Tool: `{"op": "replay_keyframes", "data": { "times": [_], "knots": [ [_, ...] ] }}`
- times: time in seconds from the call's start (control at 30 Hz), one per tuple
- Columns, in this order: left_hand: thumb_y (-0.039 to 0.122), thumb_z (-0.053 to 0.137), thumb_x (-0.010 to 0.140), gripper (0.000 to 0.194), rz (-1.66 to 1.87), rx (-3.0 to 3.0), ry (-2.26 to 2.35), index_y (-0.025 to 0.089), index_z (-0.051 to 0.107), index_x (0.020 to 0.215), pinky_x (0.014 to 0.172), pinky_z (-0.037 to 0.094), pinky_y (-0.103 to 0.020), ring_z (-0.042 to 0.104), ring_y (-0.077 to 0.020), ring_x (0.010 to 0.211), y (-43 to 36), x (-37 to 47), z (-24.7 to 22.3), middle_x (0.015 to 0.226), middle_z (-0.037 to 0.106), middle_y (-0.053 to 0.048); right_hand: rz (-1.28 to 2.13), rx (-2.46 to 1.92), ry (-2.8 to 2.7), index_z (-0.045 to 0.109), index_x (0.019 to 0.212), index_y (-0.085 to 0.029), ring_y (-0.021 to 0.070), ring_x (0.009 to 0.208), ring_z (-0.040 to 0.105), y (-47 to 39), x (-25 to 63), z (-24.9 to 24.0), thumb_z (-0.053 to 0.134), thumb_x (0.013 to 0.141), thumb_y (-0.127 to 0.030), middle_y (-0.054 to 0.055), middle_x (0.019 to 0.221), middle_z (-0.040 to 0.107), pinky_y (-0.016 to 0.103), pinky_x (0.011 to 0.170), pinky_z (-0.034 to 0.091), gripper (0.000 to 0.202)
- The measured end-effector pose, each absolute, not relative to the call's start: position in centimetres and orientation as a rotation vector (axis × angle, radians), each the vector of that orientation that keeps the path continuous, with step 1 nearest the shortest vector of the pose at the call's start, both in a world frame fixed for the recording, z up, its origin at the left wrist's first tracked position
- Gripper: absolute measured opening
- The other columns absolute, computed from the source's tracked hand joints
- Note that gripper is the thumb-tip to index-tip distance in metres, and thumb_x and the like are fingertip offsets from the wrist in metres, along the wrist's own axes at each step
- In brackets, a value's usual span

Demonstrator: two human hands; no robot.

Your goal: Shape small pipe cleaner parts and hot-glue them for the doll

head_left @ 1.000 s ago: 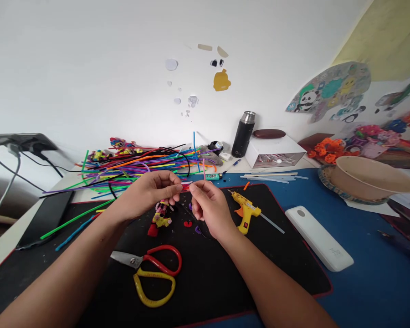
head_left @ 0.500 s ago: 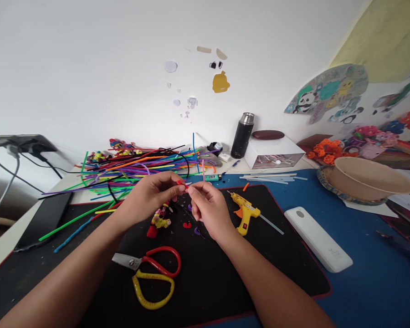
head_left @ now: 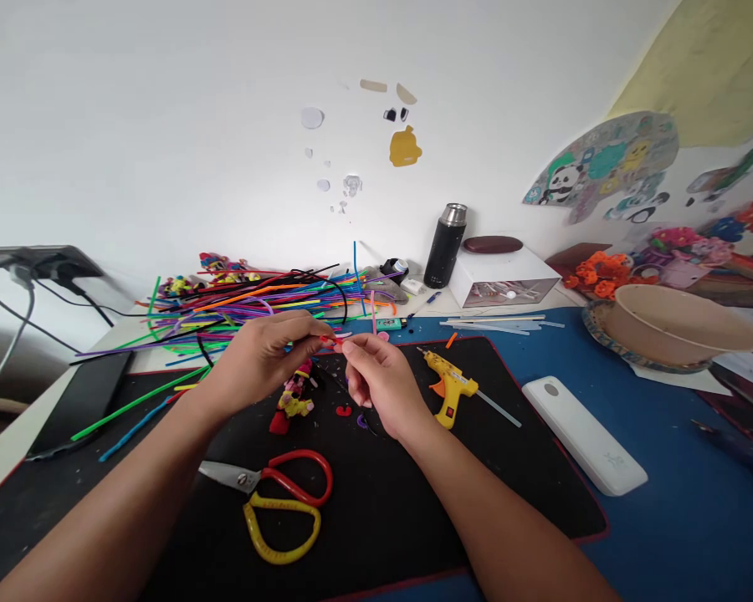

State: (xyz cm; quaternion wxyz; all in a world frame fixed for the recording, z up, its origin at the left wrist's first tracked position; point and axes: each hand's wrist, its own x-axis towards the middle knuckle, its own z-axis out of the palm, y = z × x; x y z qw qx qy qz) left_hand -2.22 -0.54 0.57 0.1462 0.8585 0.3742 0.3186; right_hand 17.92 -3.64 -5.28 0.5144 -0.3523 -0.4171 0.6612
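Above the black mat [head_left: 407, 502], my left hand [head_left: 257, 355] pinches a short red pipe cleaner [head_left: 333, 339] between thumb and fingers. The thumb and index finger of my right hand [head_left: 382, 380] close on its other end, so the hands nearly meet. Fingertips hide much of the red piece. Just below my left hand lies a small red, yellow and pink pipe cleaner figure [head_left: 297, 405]. A small curled red piece [head_left: 343, 410] and a purple curl [head_left: 362, 422] rest on the mat under my hands.
Scissors [head_left: 246, 480] with red and yellow handles lie nearest me. A yellow glue gun [head_left: 452, 385] is right of my right hand, beside a white case [head_left: 583, 435]. Loose pipe cleaners [head_left: 257, 293] pile up behind; a black thermos [head_left: 445, 247] and a bowl [head_left: 683, 326] stand farther off.
My left hand has tipped over, its fingers now reaching more across the top of the red pipe cleaner. The right hand keeps its pinch and has barely shifted.
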Motion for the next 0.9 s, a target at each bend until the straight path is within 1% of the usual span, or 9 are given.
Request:
{"op": "replay_keyframes", "data": {
  "times": [0.2, 0.53, 0.9],
  "knots": [
    [0.035, 0.060, 0.106, 0.025, 0.867, 2.481, 1.059, 0.022, 0.081, 0.105, 0.076, 0.053, -0.026, 0.077, -0.0206, 0.086, -0.55, -2.38, 0.51, 0.097, 0.083, -0.007, 1.519, -0.879, -1.095, 0.066, 0.095, -0.022, 0.0085, 0.040, 0.044, -3.68, 17.89, -5.40, 0.077, 0.089, -0.058, -0.010, 0.054, 0.053, 0.022, 0.041, 0.028, 0.038],
    [0.036, 0.058, 0.105, 0.026, 0.792, 2.486, 1.088, 0.022, 0.081, 0.104, 0.076, 0.053, -0.026, 0.078, -0.0212, 0.087, -0.47, -2.39, 0.56, 0.099, 0.084, -0.007, 1.447, -0.920, -1.167, 0.064, 0.091, -0.023, 0.0089, 0.040, 0.044, -3.87, 17.88, -5.32, 0.071, 0.091, -0.050, -0.011, 0.053, 0.051, 0.022, 0.042, 0.031, 0.029],
    [0.037, 0.060, 0.105, 0.025, 0.796, 2.491, 1.070, 0.024, 0.081, 0.103, 0.075, 0.053, -0.026, 0.078, -0.0207, 0.085, -0.62, -2.29, 0.71, 0.096, 0.084, -0.006, 1.405, -0.977, -1.170, 0.060, 0.084, -0.024, 0.0085, 0.037, 0.041, -4.05, 17.63, -5.12, 0.073, 0.088, -0.045, -0.011, 0.053, 0.048, 0.023, 0.041, 0.027, 0.025]
  ]
}}
